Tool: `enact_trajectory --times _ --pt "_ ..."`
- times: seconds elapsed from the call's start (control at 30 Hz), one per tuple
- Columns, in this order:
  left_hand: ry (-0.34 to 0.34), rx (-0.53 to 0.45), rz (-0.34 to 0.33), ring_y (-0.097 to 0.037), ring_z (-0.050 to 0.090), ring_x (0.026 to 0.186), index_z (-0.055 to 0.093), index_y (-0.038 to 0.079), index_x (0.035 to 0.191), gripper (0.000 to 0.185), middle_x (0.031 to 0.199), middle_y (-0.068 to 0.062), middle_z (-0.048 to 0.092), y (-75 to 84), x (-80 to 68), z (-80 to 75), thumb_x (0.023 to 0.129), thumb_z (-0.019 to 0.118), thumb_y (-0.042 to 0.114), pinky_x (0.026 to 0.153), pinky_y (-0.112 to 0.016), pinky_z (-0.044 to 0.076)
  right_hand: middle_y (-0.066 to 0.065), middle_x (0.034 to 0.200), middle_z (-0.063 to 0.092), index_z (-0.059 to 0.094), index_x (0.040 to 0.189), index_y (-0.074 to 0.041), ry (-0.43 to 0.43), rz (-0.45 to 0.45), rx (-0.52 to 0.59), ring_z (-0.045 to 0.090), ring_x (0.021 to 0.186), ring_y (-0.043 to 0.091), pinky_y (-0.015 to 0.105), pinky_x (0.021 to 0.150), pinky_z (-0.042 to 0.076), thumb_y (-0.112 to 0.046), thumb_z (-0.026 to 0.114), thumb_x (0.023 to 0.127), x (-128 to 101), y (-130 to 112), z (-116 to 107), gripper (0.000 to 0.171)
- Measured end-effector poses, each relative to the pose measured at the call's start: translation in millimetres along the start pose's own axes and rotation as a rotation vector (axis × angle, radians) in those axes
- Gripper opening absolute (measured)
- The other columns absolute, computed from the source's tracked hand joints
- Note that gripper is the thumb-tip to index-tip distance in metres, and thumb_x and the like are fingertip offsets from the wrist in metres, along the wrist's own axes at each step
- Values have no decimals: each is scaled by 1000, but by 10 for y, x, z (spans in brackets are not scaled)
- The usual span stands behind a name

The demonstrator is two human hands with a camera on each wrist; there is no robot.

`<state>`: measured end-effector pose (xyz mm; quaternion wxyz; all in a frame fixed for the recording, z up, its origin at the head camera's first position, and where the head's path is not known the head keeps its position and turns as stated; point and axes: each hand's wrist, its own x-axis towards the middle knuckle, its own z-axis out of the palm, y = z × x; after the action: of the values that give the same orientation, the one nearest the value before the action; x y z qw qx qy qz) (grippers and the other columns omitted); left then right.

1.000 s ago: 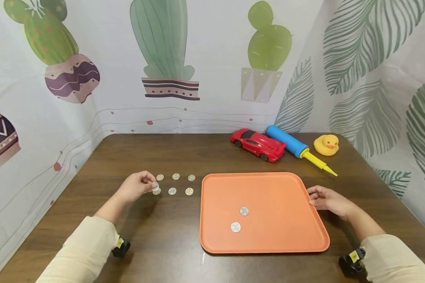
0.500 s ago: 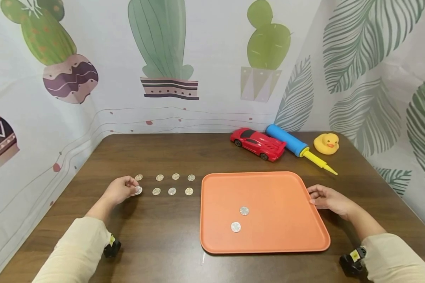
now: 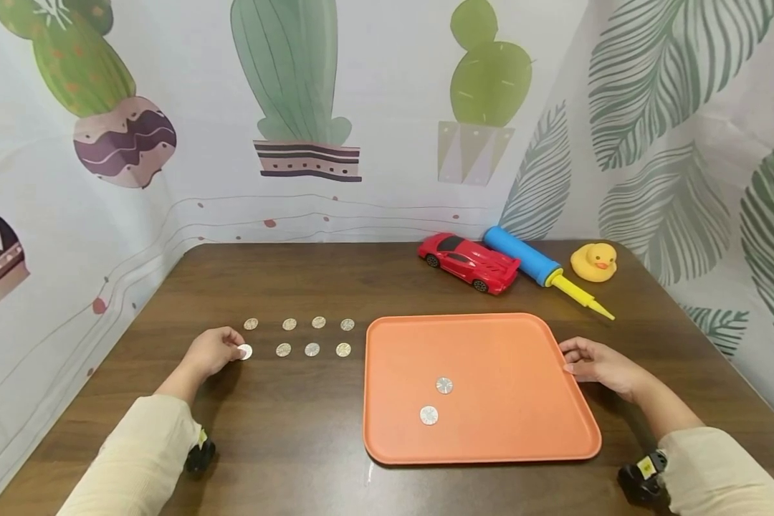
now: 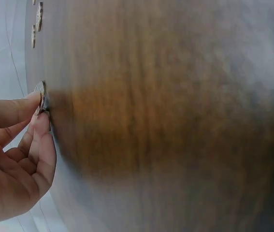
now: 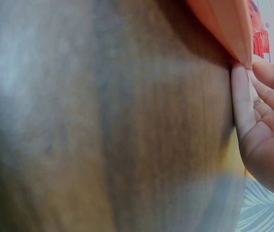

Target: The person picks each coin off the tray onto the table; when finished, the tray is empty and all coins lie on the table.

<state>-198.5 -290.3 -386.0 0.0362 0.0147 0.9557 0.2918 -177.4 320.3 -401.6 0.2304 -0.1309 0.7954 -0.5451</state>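
left hand (image 3: 211,351) has moved left along the table (image 3: 297,430), its grip pinching a coin (image 3: 245,352) at frame left-centre, ending the coin rows | bare wood below | right hand (image 3: 596,365) relaxed, fingers touching the orange tray (image 3: 522,358) right edge

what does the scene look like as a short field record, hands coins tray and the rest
left hand: pinches a coin at the table, at the left end of the near row
right hand: fingers touch the orange tray at its right edge
coins on table: seven more, in two rows
coins in tray: two
far side: red toy car, blue and yellow pump, rubber duck
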Motion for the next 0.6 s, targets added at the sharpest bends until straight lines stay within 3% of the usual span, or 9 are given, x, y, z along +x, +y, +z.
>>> enact_trajectory --times 0.33,0.6 --pt "-18 40 -5 -17 50 65 56 -2 80 13 72 -7 59 -15 14 3 75 60 9 63 -34 37 11 92 48 26 113 21 -3 -14 1 52 80 11 26 70 46 -5 47 86 -5 8 -4 43" --pt "6 11 -20 -23 52 71 55 -3 84 15 75 -10 60 -16 -21 -10 75 60 8 64 -36 37 11 92 49 27 113 20 -6 -14 -8 52 80 12 26 71 46 -6 49 86 -5 -4 1 44"
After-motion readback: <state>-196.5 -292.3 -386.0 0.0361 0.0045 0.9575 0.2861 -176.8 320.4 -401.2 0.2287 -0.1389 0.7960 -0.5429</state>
